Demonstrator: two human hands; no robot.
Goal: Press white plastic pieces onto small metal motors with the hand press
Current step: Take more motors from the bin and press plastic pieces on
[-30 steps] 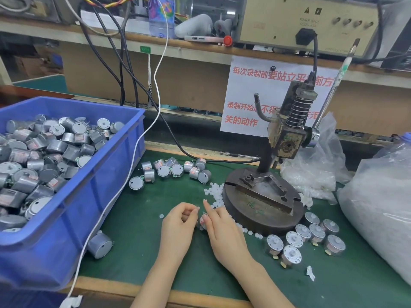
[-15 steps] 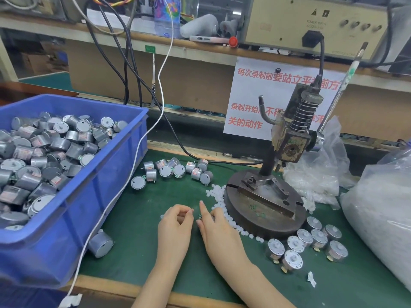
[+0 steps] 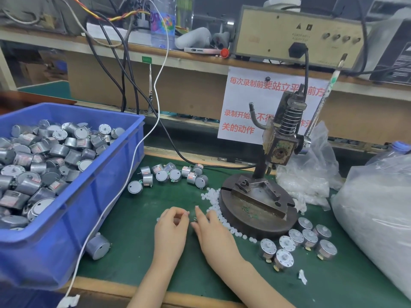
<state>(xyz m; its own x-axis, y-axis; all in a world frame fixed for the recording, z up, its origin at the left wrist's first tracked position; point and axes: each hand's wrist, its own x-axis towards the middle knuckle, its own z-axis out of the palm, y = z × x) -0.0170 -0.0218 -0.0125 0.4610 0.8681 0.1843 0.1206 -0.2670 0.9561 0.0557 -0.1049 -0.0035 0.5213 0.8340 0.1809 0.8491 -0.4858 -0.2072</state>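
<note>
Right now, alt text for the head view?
The left hand and right hand work close together on the green mat, on something too small to identify. Right of them stands the hand press, white plastic pieces along its base; a blue bin of motors sits left.

Hand press (image 3: 255, 203): dark round base, upright column, spring-loaded head raised; stands on the green surface (image 3: 138, 258).
White plastic pieces (image 3: 211, 196): small beads, loose along the base's left rim.
Metal motors (image 3: 44, 156): silver cylinders heaped in the blue bin (image 3: 73, 230); others loose behind and right-front of the base.
</note>
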